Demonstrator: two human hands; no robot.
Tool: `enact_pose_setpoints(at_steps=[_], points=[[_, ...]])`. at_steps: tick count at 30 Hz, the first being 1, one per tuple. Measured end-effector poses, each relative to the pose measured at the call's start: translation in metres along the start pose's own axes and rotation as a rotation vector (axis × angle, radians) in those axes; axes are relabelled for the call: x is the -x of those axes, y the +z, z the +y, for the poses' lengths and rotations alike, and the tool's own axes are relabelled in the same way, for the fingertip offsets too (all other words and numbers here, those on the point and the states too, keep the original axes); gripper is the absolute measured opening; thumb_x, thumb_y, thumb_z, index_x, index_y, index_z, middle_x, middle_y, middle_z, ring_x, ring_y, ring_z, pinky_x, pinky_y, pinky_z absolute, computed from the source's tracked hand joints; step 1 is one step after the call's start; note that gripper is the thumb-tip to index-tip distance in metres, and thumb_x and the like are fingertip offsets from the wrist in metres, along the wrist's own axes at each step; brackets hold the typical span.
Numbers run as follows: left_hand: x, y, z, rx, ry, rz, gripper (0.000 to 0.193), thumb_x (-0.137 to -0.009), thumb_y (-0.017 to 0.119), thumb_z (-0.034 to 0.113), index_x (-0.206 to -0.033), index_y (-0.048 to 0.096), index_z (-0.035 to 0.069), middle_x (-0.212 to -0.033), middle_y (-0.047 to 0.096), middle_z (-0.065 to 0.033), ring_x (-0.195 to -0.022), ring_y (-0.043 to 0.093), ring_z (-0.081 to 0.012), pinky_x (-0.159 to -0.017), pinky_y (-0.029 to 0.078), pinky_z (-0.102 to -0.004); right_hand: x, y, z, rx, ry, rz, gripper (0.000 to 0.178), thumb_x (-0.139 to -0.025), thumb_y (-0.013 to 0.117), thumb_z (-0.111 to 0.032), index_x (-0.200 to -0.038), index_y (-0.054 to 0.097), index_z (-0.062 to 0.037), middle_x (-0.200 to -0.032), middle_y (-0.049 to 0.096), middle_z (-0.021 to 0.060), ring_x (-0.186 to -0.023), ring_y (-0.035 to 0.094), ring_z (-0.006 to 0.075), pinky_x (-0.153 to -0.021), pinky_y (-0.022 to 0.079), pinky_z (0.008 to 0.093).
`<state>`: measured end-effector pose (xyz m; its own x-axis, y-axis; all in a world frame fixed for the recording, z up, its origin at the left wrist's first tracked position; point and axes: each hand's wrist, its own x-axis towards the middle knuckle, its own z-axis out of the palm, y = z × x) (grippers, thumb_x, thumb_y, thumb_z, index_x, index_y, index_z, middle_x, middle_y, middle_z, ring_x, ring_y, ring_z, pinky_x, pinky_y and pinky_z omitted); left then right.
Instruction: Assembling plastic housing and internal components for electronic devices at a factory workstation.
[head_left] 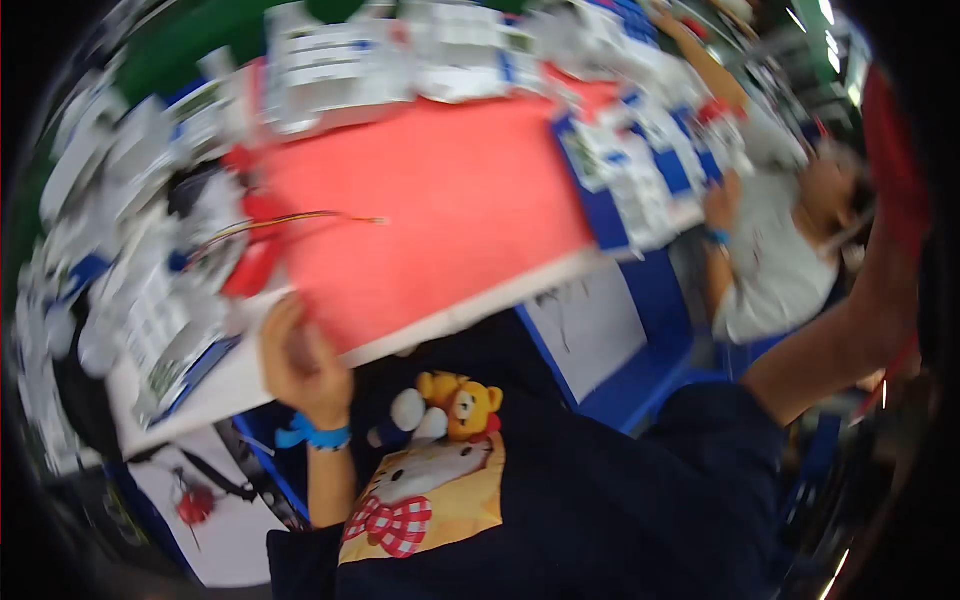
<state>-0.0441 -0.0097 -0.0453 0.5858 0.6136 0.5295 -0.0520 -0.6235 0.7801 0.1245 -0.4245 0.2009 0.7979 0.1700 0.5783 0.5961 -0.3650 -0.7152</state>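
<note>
**Hand at the edge of the red mat**

The left hand (300, 365) rests on the near edge of the red mat (430, 210) on the surface (215, 385); its grip is blurred, so I cannot tell. The right arm reaches up out of view. Thin wires (300, 220) lie on the mat. White and blue boxes (645, 165) crowd around.

From my remote seat the whole head view smears with motion blur: the right hand is lost past the dark right rim, the left hand (300, 360) shows no readable finger grip, and the white parts (150, 300) on the bench stay unidentifiable.
</note>
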Motion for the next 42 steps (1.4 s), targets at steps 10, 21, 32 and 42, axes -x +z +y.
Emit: enact_pose_setpoints(at_steps=[10, 21, 32, 42], points=[[0.004, 0.005, -0.038, 0.176, 0.073, -0.048, 0.023, -0.080, 0.042, -0.005, -0.102, 0.046, -0.008, -0.104, 0.051, -0.0168, -0.095, 0.051, -0.0236, -0.083, 0.041, -0.0319, 0.310, 0.044, 0.054, -0.135, 0.670, 0.566, 0.051, -0.073, 0.060, -0.007, -0.117, 0.035, -0.0023, -0.107, 0.046, 0.0080, -0.097, 0.046, 0.0152, -0.086, 0.035, 0.0290], [-0.014, -0.007, -0.053, 0.017, 0.136, 0.028, 0.023, -0.081, 0.043, -0.003, -0.103, 0.048, -0.006, -0.104, 0.053, -0.0126, -0.091, 0.053, -0.0186, -0.078, 0.044, -0.0264, 0.333, 0.124, 0.200, -0.329, 0.599, 0.276, 0.075, -0.061, 0.070, -0.008, -0.120, 0.023, -0.0007, -0.116, 0.035, 0.0160, -0.109, 0.038, 0.0239, -0.091, 0.033, 0.0335], [-0.006, -0.004, -0.042, -0.111, 0.185, 0.038, 0.022, -0.080, 0.043, -0.004, -0.101, 0.051, -0.005, -0.101, 0.055, -0.0128, -0.091, 0.053, -0.0188, -0.076, 0.044, -0.0272, 0.337, 0.149, 0.290, 0.263, 1.006, 0.558, 0.068, -0.050, 0.077, -0.020, -0.101, 0.040, 0.0042, -0.097, 0.048, 0.0133, -0.086, 0.049, 0.0179, -0.075, 0.041, 0.0280], [0.002, -0.008, -0.030, -0.127, 0.177, 0.024, 0.022, -0.079, 0.044, -0.005, -0.099, 0.050, -0.005, -0.100, 0.054, -0.0142, -0.091, 0.053, -0.0212, -0.079, 0.043, -0.0297, 0.306, 0.257, 0.304, 0.474, 1.253, 0.449, 0.081, -0.057, 0.071, -0.027, -0.118, 0.029, 0.0051, -0.120, 0.027, 0.0277, -0.111, 0.030, 0.0408, -0.094, 0.028, 0.0406]])
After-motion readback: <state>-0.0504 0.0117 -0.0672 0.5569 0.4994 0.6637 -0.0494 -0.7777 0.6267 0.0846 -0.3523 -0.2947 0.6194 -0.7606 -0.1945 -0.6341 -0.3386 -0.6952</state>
